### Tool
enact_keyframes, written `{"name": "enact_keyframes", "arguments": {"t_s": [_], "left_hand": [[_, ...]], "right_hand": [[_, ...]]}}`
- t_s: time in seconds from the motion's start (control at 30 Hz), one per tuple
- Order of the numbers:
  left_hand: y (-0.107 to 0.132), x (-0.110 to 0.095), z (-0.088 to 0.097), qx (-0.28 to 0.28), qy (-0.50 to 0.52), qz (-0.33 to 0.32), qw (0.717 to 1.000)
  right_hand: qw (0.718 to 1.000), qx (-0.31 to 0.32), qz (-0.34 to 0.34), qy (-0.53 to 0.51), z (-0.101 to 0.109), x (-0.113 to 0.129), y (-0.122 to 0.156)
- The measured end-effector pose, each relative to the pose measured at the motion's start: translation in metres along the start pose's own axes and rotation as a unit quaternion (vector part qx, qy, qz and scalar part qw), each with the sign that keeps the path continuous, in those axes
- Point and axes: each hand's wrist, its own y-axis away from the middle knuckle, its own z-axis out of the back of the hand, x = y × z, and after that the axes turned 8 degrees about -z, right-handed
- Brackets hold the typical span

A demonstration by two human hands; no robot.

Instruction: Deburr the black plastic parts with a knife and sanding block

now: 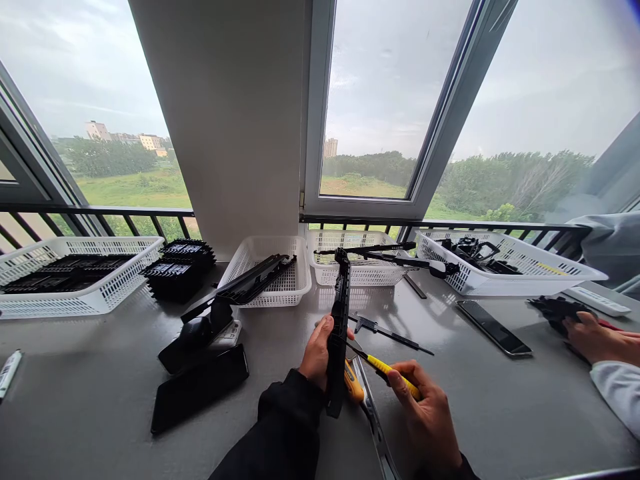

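My left hand [317, 352] is closed around a long black plastic part [341, 300], which stands nearly upright, its top end pointing away from me. My right hand [425, 407] grips a slim tool with a yellow handle [395, 377]. The thin dark shaft of this tool reaches to the black part beside my left fingers; whether its tip touches cannot be told. Under the part lies an orange-yellow tool [353, 382], partly hidden, with a long metal strip [377, 427] next to it. A caliper [387, 331] rests just beyond my hands.
White baskets [105, 303] [270, 303] line the back, several holding black parts. A stack of black pieces [180, 270] stands at left. Dark phones [200, 390] [493, 327] lie either side. Another person's hand [597, 337] holds something black at right. A white tube [10, 373] lies far left.
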Motion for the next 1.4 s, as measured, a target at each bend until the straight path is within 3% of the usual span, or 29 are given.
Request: {"name": "enact_keyframes", "arguments": {"t_s": [0.57,0.77,1.4], "left_hand": [[0.001,-0.003,-0.004,-0.006,-0.008,0.013,1.0],[0.002,-0.003,-0.004,-0.012,-0.016,0.017,1.0],[0.001,0.001,-0.003,-0.011,-0.016,0.02,1.0]], "right_hand": [[0.999,0.035,-0.003,0.013,0.002,-0.009,0.0],[1.0,0.01,-0.005,0.002,0.0,-0.008,0.0],[1.0,0.011,-0.004,0.003,-0.001,-0.007,0.001]]}}
